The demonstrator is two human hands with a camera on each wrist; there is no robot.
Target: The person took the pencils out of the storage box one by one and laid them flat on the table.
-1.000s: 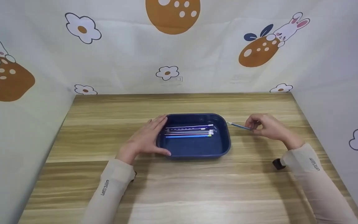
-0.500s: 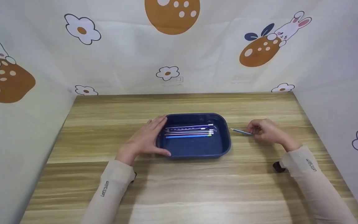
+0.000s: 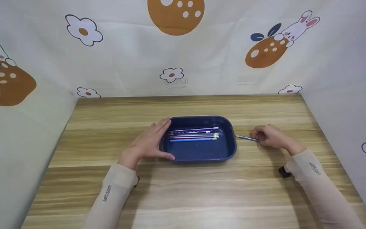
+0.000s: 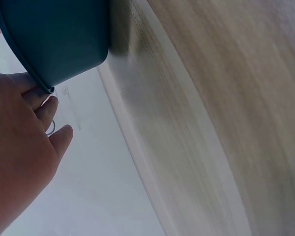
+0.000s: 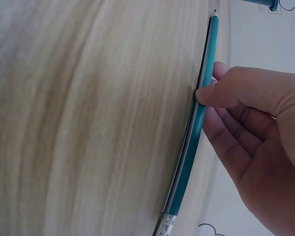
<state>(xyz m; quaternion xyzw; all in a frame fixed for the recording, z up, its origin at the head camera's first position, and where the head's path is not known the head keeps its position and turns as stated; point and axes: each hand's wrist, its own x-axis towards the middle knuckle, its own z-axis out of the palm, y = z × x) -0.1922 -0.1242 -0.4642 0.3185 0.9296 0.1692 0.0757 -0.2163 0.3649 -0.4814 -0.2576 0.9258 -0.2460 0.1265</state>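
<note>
My right hand (image 3: 272, 136) pinches a blue pencil (image 3: 247, 138) between thumb and fingertips, to the right of a dark blue tray (image 3: 199, 159). In the right wrist view this pencil (image 5: 190, 152) looks teal, with a sharpened tip at the top and a metal band at the other end. It lies along the wood, its dark shadow right beside it. My left hand (image 3: 148, 140) rests on the tray's left end, fingers along the far corner and thumb on the near rim. Several pencils (image 3: 192, 139) lie side by side inside the tray, erasers to the right.
The wood-grain table (image 3: 202, 194) extends on all sides of the tray. A printed cloth (image 3: 129, 57) with flowers and rabbits encloses the table at the back and both sides. A black wrist mount (image 3: 284, 172) shows under the right sleeve.
My right hand, holding the pencil, has come lower and nearer the front, and the pencil's tip now points at the tray's right side. The left hand and tray have stayed put.
</note>
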